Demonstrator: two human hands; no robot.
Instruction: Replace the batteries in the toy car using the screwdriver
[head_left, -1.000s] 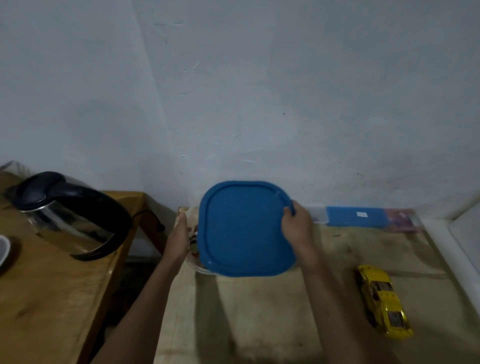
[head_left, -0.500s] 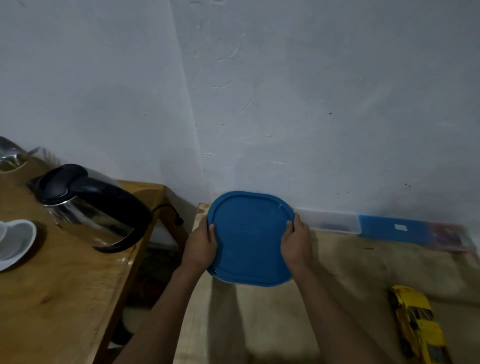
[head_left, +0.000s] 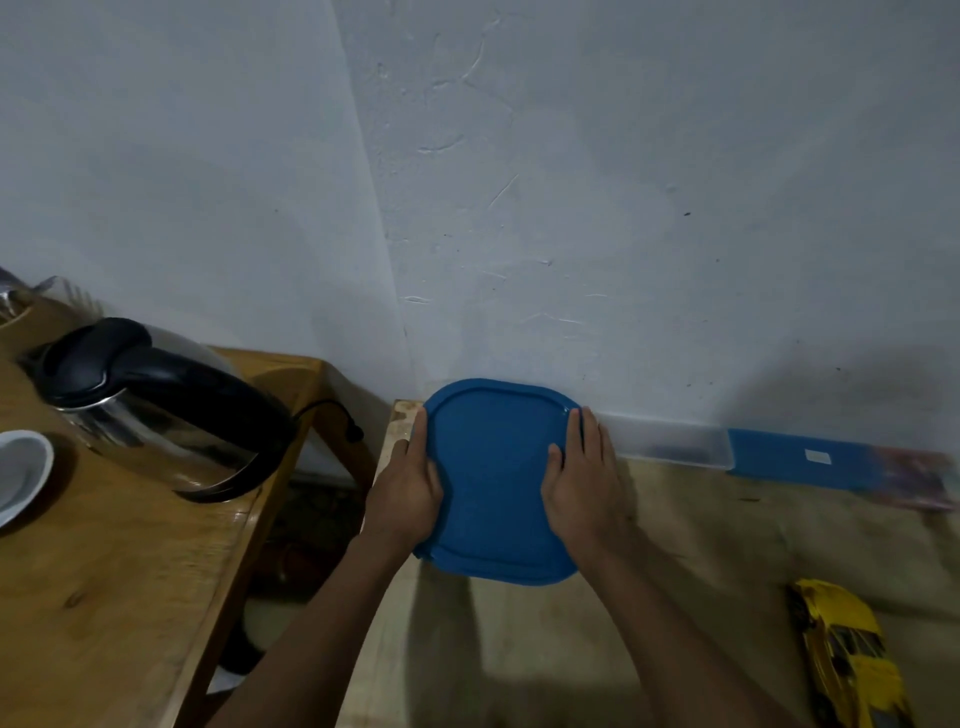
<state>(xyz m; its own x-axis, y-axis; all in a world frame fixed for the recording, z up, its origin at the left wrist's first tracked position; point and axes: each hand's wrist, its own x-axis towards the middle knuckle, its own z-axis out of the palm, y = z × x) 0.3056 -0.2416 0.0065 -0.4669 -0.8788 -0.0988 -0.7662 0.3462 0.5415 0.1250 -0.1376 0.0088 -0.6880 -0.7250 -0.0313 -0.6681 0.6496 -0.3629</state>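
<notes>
- A person's left hand (head_left: 408, 488) and right hand (head_left: 584, 491) both lay on a blue lid (head_left: 493, 483) with rounded corners.
- The lid sat at the far left corner of a pale worktop (head_left: 675, 597), close against a white wall (head_left: 571, 208).
- The right hand rested flat on the right part of the lid. Its fingers (head_left: 587, 431) were straight and pointed toward the wall, and the thumb lay on the lid's top. It grasped nothing.
- The left hand lay along the lid's left edge, with straight fingers (head_left: 418, 431) running beside the rim and the thumb on the blue surface. These fingers were released too, touching rather than curling round the lid.
- What was under the lid could not be seen.
- The yellow toy car (head_left: 847, 660) lay on the same worktop at the lower right, well apart from both hands and partly cut off by the frame's edge.
- A long clear box (head_left: 670, 441) lay along the foot of the wall just right of the lid, and a flat blue box (head_left: 800, 460) followed it further right.
- To the left, a brown worktop (head_left: 130, 597) stood apart from the pale one, with a dark gap between them.
- On it stood a steel kettle (head_left: 156, 410) with a black lid and handle; its black cord (head_left: 332, 415) hung off the far edge.
- A white bowl (head_left: 21, 473) sat at the left border, near the kettle.
</notes>
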